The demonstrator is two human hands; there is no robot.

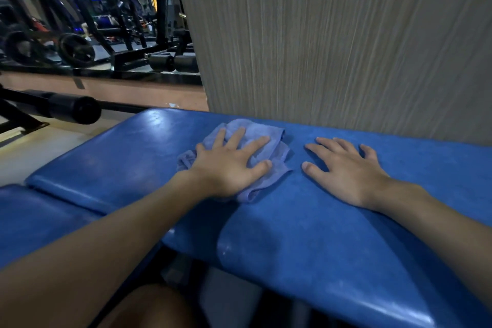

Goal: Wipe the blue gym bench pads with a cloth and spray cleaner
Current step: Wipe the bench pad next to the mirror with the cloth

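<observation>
Wiping: left hand (229, 165), fingers spread flat, presses crumpled pale-blue cloth (269, 152) on glossy blue padded bench (292, 234); right hand (346, 170) flat beside. Next, probably sweep rightward.

This is looking like a gym: a blue padded bench (292, 221) is stretching across the foreground, a black barbell end (72, 109) is lying beside it, and weight plates (76, 48) and black machine frames (162, 8) are standing beyond.
</observation>
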